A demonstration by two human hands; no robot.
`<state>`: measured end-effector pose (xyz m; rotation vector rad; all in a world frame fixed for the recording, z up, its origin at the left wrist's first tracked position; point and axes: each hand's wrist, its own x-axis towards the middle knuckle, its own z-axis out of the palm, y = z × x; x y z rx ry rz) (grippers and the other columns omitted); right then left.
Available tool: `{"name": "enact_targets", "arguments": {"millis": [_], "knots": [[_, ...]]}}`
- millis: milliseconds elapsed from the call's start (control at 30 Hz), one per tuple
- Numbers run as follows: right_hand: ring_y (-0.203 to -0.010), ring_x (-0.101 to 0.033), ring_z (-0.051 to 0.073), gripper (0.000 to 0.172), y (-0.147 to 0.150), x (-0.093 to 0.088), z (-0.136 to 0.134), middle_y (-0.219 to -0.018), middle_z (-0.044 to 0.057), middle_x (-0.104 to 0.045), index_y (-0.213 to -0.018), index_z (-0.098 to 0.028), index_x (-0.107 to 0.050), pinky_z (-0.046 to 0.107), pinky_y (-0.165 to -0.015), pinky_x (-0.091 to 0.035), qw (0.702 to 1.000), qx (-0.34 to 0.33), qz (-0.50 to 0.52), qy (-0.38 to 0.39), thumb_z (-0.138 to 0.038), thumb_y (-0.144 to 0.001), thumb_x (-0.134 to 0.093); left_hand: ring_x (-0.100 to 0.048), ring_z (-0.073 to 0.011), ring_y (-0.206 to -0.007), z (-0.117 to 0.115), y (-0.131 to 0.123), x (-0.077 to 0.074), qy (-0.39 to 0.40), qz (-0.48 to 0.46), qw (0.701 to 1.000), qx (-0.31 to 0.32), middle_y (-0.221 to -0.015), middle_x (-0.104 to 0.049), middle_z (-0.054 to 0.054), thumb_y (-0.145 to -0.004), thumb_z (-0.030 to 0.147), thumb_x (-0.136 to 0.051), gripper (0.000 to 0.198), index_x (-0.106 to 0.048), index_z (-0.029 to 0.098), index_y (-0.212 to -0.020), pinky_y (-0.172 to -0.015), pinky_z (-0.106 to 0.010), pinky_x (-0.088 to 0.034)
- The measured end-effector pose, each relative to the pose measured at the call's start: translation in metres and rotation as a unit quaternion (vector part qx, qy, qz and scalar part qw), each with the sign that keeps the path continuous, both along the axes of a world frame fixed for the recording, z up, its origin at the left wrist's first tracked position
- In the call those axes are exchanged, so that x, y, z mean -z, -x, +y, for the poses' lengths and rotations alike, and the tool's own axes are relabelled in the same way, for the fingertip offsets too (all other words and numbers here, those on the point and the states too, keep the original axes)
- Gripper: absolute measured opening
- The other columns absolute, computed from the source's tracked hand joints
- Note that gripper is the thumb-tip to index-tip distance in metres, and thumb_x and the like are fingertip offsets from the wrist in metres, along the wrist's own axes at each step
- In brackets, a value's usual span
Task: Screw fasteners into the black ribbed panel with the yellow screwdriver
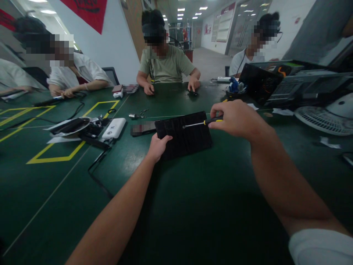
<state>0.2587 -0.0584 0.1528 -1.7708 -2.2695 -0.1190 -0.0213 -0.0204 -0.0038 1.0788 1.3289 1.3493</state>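
A flat black rectangular device lies on the green table in front of me. My left hand grips its near left corner, fingers curled over the edge. My right hand is closed round a screwdriver with a yellow-and-black handle. The metal shaft points left, and its tip rests on the device's upper face.
A white power bank, cables and a white dish of parts sit to the left inside yellow tape lines. Small screws and a metal bit lie beyond the device. A fan grille and black equipment stand at right. Three people sit across the table.
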Motion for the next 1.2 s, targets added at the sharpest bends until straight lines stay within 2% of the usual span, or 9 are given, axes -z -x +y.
{"name": "enact_targets", "arguments": {"millis": [767, 1200], "knots": [[-0.091, -0.070, 0.031, 0.023, 0.0005, 0.0042, -0.0001, -0.097, 0.010, -0.079, -0.101, -0.026, -0.081, 0.040, -0.073, -0.046, 1.000, -0.012, 0.011, -0.002, -0.043, -0.086, -0.075, -0.072, -0.0277, -0.090, -0.0015, 0.0009, -0.0016, 0.007, 0.012, 1.000, 0.009, -0.093, -0.076, -0.006, -0.059, 0.032, -0.083, 0.037, -0.070, 0.020, -0.092, -0.087, -0.043, -0.060], [-0.089, -0.069, 0.029, 0.027, 0.0002, 0.0070, 0.0010, -0.094, 0.010, -0.078, -0.100, -0.024, -0.080, 0.039, -0.075, -0.046, 1.000, -0.018, 0.019, 0.008, -0.046, -0.088, -0.071, -0.070, -0.0239, -0.082, -0.0016, -0.0005, -0.0017, 0.006, 0.009, 1.000, 0.004, -0.088, -0.075, -0.005, -0.058, 0.031, -0.083, 0.034, -0.072, 0.018, -0.089, -0.084, -0.040, -0.059]]}}
